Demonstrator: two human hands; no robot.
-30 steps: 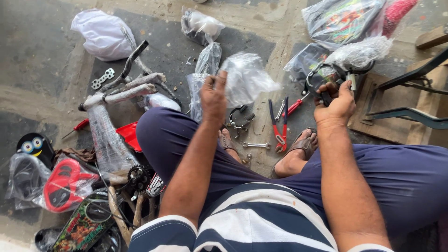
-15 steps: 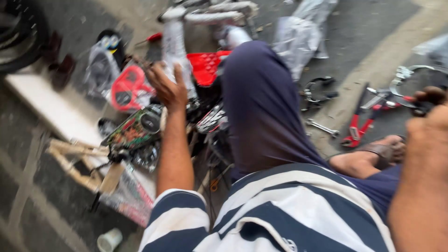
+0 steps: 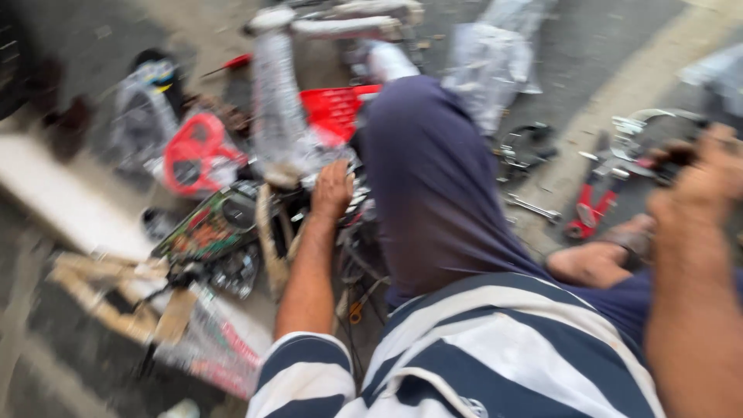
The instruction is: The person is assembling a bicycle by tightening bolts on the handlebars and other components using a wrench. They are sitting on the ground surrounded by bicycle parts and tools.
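Observation:
My left hand (image 3: 331,188) reaches down beside my raised knee into a pile of small bicycle parts on the ground, fingers curled over dark parts next to a plastic-wrapped frame tube (image 3: 275,116); the blur hides whether it grips anything. My right hand (image 3: 700,182) is at the far right, closed around a dark metal part (image 3: 646,151) with curved silver arms. Red-handled pliers (image 3: 588,209) lie on the ground just left of that hand.
A red plastic basket (image 3: 333,108) and a red wheel cover (image 3: 193,151) lie near the frame. A wrench (image 3: 532,207), a clear plastic bag (image 3: 495,58), wooden pieces (image 3: 108,290) and a pale kerb (image 3: 54,197) surround me.
The view has swung left and down. My left hand has dropped from a plastic bag ahead to the parts pile by my left knee. My right hand keeps hold of the metal part.

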